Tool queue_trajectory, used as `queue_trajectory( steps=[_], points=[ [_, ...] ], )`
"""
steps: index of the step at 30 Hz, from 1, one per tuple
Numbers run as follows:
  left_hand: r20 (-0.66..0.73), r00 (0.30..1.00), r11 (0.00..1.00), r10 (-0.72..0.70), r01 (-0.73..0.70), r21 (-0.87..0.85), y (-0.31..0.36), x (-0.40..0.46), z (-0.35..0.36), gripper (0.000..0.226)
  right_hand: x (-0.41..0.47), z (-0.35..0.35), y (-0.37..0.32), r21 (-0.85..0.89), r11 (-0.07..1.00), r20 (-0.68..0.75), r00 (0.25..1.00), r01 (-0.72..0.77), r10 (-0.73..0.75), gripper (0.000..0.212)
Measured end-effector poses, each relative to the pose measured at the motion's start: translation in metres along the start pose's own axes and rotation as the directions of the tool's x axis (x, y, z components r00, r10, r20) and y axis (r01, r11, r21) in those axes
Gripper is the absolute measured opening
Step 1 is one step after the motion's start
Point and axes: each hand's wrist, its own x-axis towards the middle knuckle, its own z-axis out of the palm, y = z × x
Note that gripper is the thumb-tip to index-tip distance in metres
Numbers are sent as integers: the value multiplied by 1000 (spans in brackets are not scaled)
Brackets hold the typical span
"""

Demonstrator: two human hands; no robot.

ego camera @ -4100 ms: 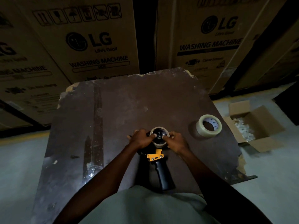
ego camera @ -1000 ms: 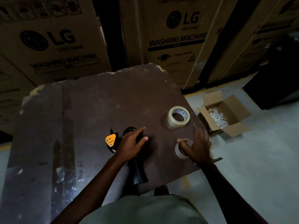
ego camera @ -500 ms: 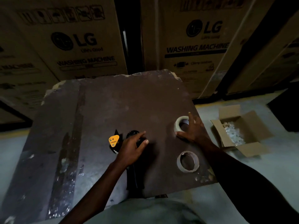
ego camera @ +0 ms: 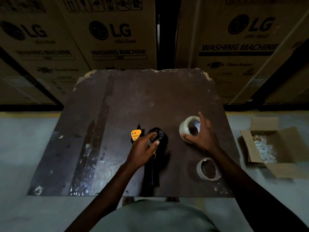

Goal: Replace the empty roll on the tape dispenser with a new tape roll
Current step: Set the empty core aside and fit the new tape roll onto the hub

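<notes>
The black tape dispenser (ego camera: 156, 133) with an orange plate lies on the dark board (ego camera: 150, 97), its hub bare and its handle pointing toward me. My left hand (ego camera: 143, 149) rests on it, fingers on the hub. The new clear tape roll (ego camera: 188, 127) is tilted up off the board, gripped by my right hand (ego camera: 201, 135) with thumb under it and fingers through its core. The empty cardboard core (ego camera: 208, 169) lies flat near the board's front right corner.
Large printed washing machine cartons (ego camera: 117, 39) stand behind the board. An open cardboard box (ego camera: 270, 148) with white filling sits on the grey floor to the right. The board's front edge is close to my body.
The empty core came off the dispenser and was set down at the front right. My right hand then moved up to the new roll and has tilted it off the board.
</notes>
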Motion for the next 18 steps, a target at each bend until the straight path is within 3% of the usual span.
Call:
queue_trajectory(
  steps=[8,18],
  points=[
    [-8,1000,996,-11,11,-84,-20,-4,-24,50,-44,24,-70,65,986,6,988,156,-157,123],
    [63,998,968,2,14,-249,-25,-3,-41,48,-67,49,-116,-46,978,9,979,203,-203,126]
  ],
)
